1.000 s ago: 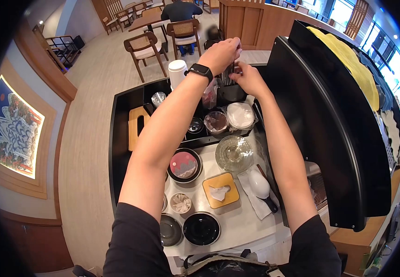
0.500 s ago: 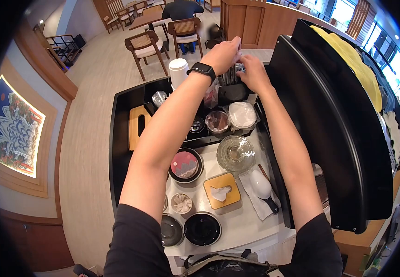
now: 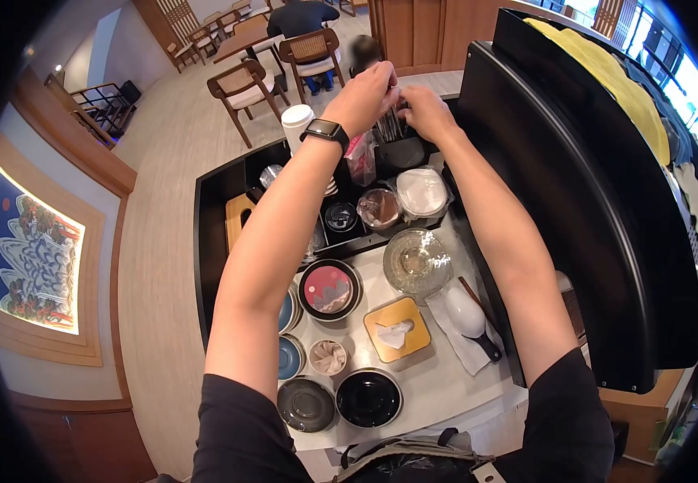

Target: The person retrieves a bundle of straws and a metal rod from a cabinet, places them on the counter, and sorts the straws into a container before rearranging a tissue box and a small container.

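Both my arms reach to the far end of the black-walled counter station. My left hand [image 3: 367, 98], with a black watch on its wrist, is closed with fingers bent over the top of a bunch of thin upright utensils [image 3: 390, 127]. Beside it, at the same utensils, my right hand [image 3: 428, 113] has its fingers curled inward. What the fingertips of either hand hold, I cannot tell. The utensils stand by a dark rounded holder [image 3: 404, 153]. A clear plastic bag [image 3: 360, 158] with something pink is just left of the holder.
White paper cups [image 3: 296, 121] are stacked left. Nearer are wrapped white lids [image 3: 421, 191], a glass bowl [image 3: 417, 261], a yellow tissue box [image 3: 397, 329], a white scoop [image 3: 465, 312] on a cloth and several stacked plates [image 3: 368, 398]. A tall black panel [image 3: 550, 201] stands right; a person [image 3: 301, 20] sits beyond.
My view has shifted slightly, so the counter things sit a little further right. Both hands stay together at the utensils, with their fingers slightly repositioned.
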{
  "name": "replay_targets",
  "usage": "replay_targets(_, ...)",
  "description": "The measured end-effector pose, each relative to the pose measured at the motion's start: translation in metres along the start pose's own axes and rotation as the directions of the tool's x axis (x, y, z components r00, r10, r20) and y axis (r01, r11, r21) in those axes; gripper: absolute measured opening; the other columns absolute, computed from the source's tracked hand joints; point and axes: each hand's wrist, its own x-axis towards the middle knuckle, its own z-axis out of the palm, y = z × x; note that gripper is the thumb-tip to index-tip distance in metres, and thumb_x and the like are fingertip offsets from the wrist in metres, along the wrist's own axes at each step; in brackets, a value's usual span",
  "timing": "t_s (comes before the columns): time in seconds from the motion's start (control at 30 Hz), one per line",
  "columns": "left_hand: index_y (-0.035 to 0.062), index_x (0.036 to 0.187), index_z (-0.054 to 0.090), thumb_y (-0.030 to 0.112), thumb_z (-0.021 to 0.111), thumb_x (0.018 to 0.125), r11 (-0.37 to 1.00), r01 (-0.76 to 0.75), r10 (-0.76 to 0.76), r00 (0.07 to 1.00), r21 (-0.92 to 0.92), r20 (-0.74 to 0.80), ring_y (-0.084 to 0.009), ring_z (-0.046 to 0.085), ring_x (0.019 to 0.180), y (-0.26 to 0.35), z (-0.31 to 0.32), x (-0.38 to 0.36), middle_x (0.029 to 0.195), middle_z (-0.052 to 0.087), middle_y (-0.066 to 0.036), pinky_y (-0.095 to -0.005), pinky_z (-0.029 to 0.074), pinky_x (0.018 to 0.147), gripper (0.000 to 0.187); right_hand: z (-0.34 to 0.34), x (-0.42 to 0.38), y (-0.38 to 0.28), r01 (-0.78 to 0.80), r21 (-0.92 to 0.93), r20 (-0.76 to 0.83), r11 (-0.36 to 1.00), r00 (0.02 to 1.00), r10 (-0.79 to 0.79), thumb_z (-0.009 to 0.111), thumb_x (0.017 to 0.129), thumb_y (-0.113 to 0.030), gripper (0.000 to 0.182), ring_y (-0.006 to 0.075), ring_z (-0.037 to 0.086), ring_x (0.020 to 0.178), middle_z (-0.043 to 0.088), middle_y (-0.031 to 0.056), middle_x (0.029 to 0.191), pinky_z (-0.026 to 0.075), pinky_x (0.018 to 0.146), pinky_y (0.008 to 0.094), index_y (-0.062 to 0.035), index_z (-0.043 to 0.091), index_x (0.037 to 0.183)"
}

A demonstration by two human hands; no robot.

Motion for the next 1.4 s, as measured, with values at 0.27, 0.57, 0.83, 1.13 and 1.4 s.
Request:
replay_targets(0.27, -0.0006, 0.107, 0.054, 0.018, 0.064, 0.100, 1.000, -0.024, 0.025, 0.999, -0.010, 0.024, -0.0415, 0.064, 0.097, 0.006, 0.001, -0.002, 0.102, 0.065, -0.021, -0.0460, 0.051, 0.083, 0.023, 0.036, 0.051, 0.035, 0.264, -0.126, 0.271, 0.956, 0.937, -0.223, 0.077, 0.080, -0.008, 0.049, 0.0390, 0.065, 0.117, 0.070, 0.0207, 0.121, 0.052, 0.101, 0.0475, -0.0075, 0.063, 0.126)
replay_targets(0.57, 0.0001, 0.107, 0.054, 0.019, 0.063, 0.100, 0.999, 0.040, -0.040, 0.999, 0.013, 0.018, -0.0425, 0.065, 0.096, 0.006, 0.003, -0.007, 0.102, 0.065, -0.021, -0.0481, 0.052, 0.082, 0.022, 0.012, 0.035, 0.013, 0.120, -0.170, 0.324, 0.978, 0.944, -0.059, 0.074, 0.087, -0.011, 0.033, 0.0401, 0.064, 0.116, 0.071, 0.0203, 0.116, 0.053, 0.096, 0.0495, -0.0092, 0.068, 0.119)
replay_targets(0.83, -0.0002, 0.105, 0.053, 0.021, 0.061, 0.101, 0.996, 0.077, -0.077, 0.997, 0.046, 0.006, -0.0429, 0.066, 0.096, 0.010, 0.020, -0.006, 0.102, 0.066, -0.021, -0.0491, 0.053, 0.082, 0.023, 0.016, 0.066, 0.034, 0.157, 0.008, 0.222, 0.988, 0.963, -0.155, 0.070, 0.084, -0.008, 0.035, 0.0428, 0.070, 0.100, 0.074, 0.0199, 0.105, 0.057, 0.084, 0.0484, -0.0094, 0.069, 0.119)
replay_targets(1.13, -0.0049, 0.117, 0.056, 0.025, 0.052, 0.105, 0.967, 0.093, -0.056, 0.986, 0.238, -0.158, -0.0448, 0.058, 0.109, 0.003, 0.056, -0.017, 0.114, 0.061, -0.027, -0.0508, 0.048, 0.093, 0.033, 0.006, 0.067, 0.038, 0.147, 0.297, 0.274, 0.944, 0.934, -0.231, 0.069, 0.086, -0.010, 0.040, 0.0321, 0.068, 0.115, 0.072, 0.0178, 0.123, 0.051, 0.100, 0.0414, -0.0067, 0.069, 0.126)
replay_targets(1.4, -0.0065, 0.122, 0.056, 0.023, 0.045, 0.108, 0.924, 0.347, -0.367, 0.923, -0.160, -0.118, -0.0458, 0.053, 0.123, 0.011, 0.054, -0.004, 0.130, 0.057, -0.027, -0.0550, 0.042, 0.102, 0.035, 0.022, 0.069, 0.049, -0.248, 0.596, 0.357, 0.764, 0.934, 0.024, 0.060, 0.097, -0.030, 0.040, 0.0160, 0.063, 0.109, 0.072, 0.0052, 0.117, 0.048, 0.100, 0.0341, -0.0024, 0.073, 0.124)
